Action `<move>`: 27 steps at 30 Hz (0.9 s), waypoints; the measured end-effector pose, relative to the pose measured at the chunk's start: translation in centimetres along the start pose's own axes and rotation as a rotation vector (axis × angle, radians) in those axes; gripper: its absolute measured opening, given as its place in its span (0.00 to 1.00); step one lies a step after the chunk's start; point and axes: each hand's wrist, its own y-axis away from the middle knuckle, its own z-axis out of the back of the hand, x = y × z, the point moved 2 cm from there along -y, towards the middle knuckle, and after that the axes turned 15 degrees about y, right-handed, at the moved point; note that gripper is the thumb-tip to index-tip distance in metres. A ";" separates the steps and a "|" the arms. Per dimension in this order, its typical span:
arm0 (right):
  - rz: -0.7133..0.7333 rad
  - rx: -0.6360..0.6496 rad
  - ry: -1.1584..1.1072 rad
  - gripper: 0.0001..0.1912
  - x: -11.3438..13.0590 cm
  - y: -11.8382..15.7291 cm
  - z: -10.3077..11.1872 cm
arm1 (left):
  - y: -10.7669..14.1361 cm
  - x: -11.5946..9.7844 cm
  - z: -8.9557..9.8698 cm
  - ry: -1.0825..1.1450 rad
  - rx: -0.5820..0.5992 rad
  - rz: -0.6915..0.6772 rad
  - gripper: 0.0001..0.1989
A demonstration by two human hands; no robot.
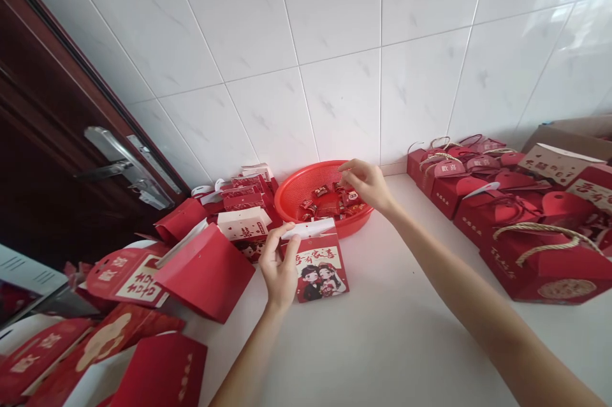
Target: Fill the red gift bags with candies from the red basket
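My left hand (280, 263) grips the left side of a small red gift box (322, 270) printed with a cartoon couple, upright on the white table with its top flap up. Behind the box sits a red plastic basket (306, 176) with several red-wrapped candies (329, 206) at its bottom. My right hand (366, 185) is over the basket's right rim, its fingers pinched together; what they hold, if anything, is too small to make out.
Red boxes and bags (205, 270) crowd the left side, beside a dark door (52, 107). More red boxes with rope handles (545, 254) stand at the right, near a cardboard box (554, 137). A tiled wall (335, 101) rises behind the basket.
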 end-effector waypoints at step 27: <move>-0.194 0.602 0.903 0.11 -2.6 0.7 -1.7 | -10.8 4.7 -7.5 -0.679 1.324 0.540 0.08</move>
